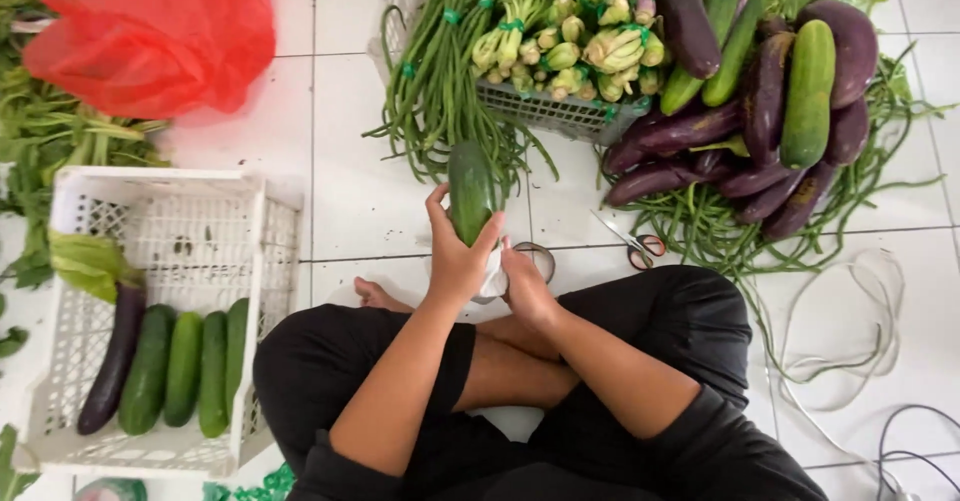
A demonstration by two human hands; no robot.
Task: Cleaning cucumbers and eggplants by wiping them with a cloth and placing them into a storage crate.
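My left hand [455, 256] grips a green cucumber [470, 191] and holds it upright over the white tiled floor. My right hand [525, 286] is at the cucumber's lower end, fingers closed on a bit of white material [493, 283]. What that material is cannot be made out. I sit cross-legged in black trousers. A roll of tape [538, 258] lies just beyond my right hand.
A white crate [150, 191] at left holds one eggplant [110, 361] and three cucumbers [185, 366]. Ahead are long beans [435, 71], bundled stalks in a basket [560, 111], and piled eggplants and cucumbers [770, 111]. Scissors [635, 246], a red bag [150, 31] and cords [850, 331] lie around.
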